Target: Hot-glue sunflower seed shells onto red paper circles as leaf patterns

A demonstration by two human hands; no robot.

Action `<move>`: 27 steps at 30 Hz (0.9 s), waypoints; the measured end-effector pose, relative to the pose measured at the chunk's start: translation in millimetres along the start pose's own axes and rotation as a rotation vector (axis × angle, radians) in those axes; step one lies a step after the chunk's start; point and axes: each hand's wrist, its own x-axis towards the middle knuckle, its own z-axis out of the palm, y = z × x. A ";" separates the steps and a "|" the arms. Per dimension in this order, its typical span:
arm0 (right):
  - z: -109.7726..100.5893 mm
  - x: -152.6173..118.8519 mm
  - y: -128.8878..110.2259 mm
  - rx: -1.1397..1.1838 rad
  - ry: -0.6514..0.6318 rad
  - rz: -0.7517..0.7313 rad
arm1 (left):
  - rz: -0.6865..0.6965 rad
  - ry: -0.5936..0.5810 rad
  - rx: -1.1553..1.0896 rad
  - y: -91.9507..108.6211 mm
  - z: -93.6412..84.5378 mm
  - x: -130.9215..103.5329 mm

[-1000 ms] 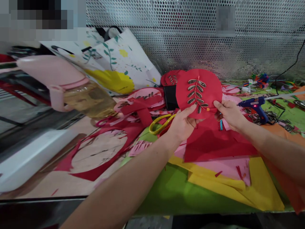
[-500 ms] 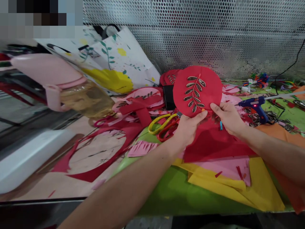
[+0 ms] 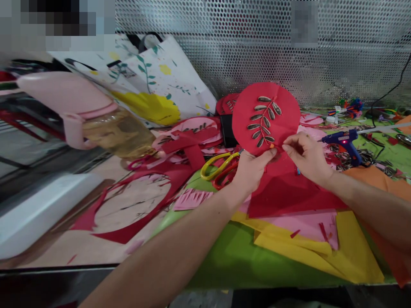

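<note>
A round red disc (image 3: 239, 113) stands tilted toward me, with striped seeds (image 3: 265, 122) set in a leafy branch pattern on it. My left hand (image 3: 255, 169) pinches its lower edge, thumb in front, beside a small orange piece (image 3: 271, 146). At the disc's lower right edge is my right hand (image 3: 306, 156), thumb and forefinger close together; whether anything is between them is too small to tell. Red sheets (image 3: 289, 194) lie beneath both hands.
Yellow-handled scissors (image 3: 210, 167) lie left of my left hand. A blue glue gun (image 3: 348, 143) with a lit red light stands at right, near loose seeds (image 3: 369, 158). Farther left are a pink-lidded jug (image 3: 118, 132) and a flowered bag (image 3: 180, 81).
The disc has turned slightly clockwise and its top has risen a little. My right hand's fingers have moved slightly off the disc's edge.
</note>
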 end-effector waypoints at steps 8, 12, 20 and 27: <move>2.0 0.4 7.8 -0.112 -0.008 -0.105 | 0.077 -0.025 0.126 -8.1 -6.1 2.2; 1.4 -0.4 9.4 -0.243 0.021 -0.194 | 0.201 -0.065 0.231 -12.1 -10.7 3.6; -0.2 -1.7 2.8 -0.424 -0.076 -0.173 | 0.236 -0.072 0.402 -7.8 -10.7 1.7; 1.1 0.7 -0.3 -0.381 -0.125 -0.025 | 0.202 -0.084 0.395 -4.5 -5.0 -0.2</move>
